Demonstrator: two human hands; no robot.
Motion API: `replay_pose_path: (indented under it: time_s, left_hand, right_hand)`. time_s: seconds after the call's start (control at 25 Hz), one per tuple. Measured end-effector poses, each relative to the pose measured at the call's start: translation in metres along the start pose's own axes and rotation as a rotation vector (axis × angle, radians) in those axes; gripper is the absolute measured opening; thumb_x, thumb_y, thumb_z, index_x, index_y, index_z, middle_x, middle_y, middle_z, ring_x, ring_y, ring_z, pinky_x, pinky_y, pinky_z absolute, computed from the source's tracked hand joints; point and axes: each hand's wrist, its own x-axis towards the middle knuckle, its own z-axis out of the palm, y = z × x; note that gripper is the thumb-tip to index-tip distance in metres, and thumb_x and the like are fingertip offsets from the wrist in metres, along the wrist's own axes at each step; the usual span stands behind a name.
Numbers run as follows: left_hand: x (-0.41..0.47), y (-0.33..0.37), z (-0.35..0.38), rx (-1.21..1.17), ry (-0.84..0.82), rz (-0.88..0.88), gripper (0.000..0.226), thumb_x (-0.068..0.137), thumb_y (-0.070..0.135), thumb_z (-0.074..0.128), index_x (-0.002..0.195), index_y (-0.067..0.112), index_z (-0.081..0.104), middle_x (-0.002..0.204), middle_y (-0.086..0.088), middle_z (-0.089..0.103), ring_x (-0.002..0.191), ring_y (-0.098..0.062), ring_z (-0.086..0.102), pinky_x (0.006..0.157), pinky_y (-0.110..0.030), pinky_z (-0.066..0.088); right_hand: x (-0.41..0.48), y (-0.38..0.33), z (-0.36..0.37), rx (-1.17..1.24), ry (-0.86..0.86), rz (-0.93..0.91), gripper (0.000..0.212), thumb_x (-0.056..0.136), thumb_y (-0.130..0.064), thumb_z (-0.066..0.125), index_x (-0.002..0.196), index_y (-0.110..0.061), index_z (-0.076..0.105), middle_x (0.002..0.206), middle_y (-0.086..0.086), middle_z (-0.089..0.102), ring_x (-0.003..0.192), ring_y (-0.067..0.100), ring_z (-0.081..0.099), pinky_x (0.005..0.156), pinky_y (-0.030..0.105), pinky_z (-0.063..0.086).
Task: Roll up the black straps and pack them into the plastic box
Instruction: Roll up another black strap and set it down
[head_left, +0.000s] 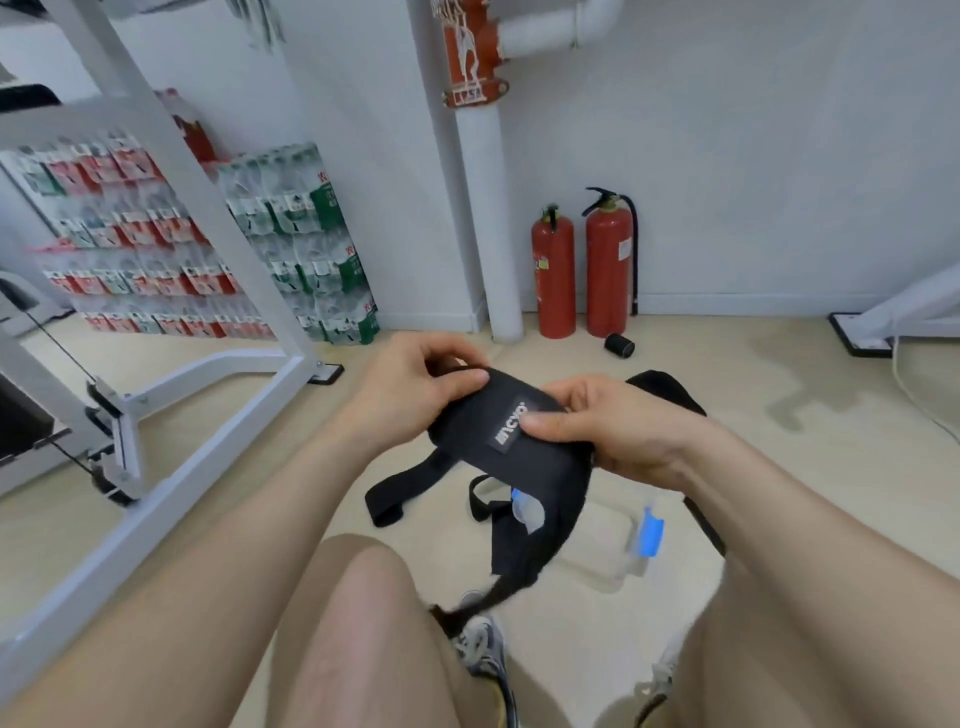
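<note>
Evidently the rolling of one padded black strap (498, 431) is under way, held in the air over the knees at the centre of the view. The left hand (415, 384) pinches its end at ten o'clock, thumb on top and fingers curled over the edge, probably to turn that end inward as the core of a roll. The right hand (618, 431) grips the pad at three o'clock, its thumb pressed beside the white label and its fingers wrapped beneath, which I judge keeps the pad taut while the other hand winds. The narrow tails (395, 493) hang free toward seven o'clock, so much of the length is not yet wound.

Directly below the strap, at five o'clock, the clear plastic box (602, 545) with its blue latch (652, 530) sits on the floor between the feet, a short drop from the hands; whether anything lies inside I cannot tell. A second black strap (667, 389) lies on the floor just behind the right hand. A small black roll (619, 345), seemingly a finished strap, rests at one o'clock beside two red fire extinguishers (555, 275), well apart from the box, so it would need fetching.
</note>
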Motion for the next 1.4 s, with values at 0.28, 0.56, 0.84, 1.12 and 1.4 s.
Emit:
replay_pose_path:
  time_s: [0.28, 0.56, 0.84, 1.12, 1.4]
  left_hand:
    - [0.040, -0.054, 0.007, 0.577, 0.384, -0.127, 0.008, 0.098, 0.023, 0.054, 0.099, 0.018, 0.060, 0.094, -0.007, 0.062, 0.088, -0.033, 0.055, 0.069, -0.038, 0.039]
    - [0.073, -0.100, 0.107, 1.011, -0.528, -0.304, 0.012, 0.090, 0.026, 0.051, 0.092, 0.019, 0.060, 0.087, -0.002, 0.061, 0.087, -0.027, 0.061, 0.077, -0.034, 0.051]
    - [0.046, -0.113, 0.314, 0.920, -1.191, 0.082, 0.031, 0.085, 0.009, 0.051, 0.104, 0.027, 0.068, 0.119, -0.001, 0.065, 0.110, -0.024, 0.060, 0.086, -0.032, 0.050]
    - [0.123, -0.117, 0.481, 0.817, -0.937, 0.358, 0.033, 0.091, 0.007, 0.049, 0.117, 0.017, 0.067, 0.141, -0.009, 0.043, 0.132, -0.030, 0.042, 0.091, -0.037, 0.046]
    - [0.200, -0.151, 0.628, 1.234, -1.022, 0.463, 0.048, 0.097, 0.019, 0.050, 0.144, 0.015, 0.046, 0.163, -0.011, 0.015, 0.151, -0.034, 0.009, 0.118, -0.058, 0.006]
  right_hand:
    - [-0.085, 0.025, -0.064, -0.026, -0.124, 0.191, 0.033, 0.074, -0.014, 0.079, 0.105, -0.005, 0.072, 0.099, 0.014, 0.074, 0.079, 0.021, 0.071, 0.068, 0.028, 0.057]
    - [-0.118, 0.059, -0.151, 0.275, 0.469, 0.091, 0.008, 0.090, -0.001, 0.062, 0.093, 0.004, 0.066, 0.069, 0.014, 0.068, 0.048, 0.013, 0.063, 0.046, 0.019, 0.048]
    - [-0.092, 0.219, -0.246, 0.090, 0.882, 0.512, 0.021, 0.089, -0.016, 0.071, 0.071, -0.005, 0.070, 0.059, 0.006, 0.065, 0.051, 0.017, 0.058, 0.049, 0.024, 0.046]
    - [-0.077, 0.357, -0.249, 0.311, 0.891, 0.736, 0.020, 0.084, -0.003, 0.073, 0.103, -0.006, 0.069, 0.080, 0.009, 0.071, 0.066, 0.017, 0.066, 0.059, 0.023, 0.053]
    - [-0.054, 0.425, -0.270, 0.529, 0.996, 0.630, 0.015, 0.093, -0.010, 0.063, 0.104, -0.013, 0.072, 0.078, 0.004, 0.075, 0.071, 0.001, 0.067, 0.075, 0.017, 0.045]
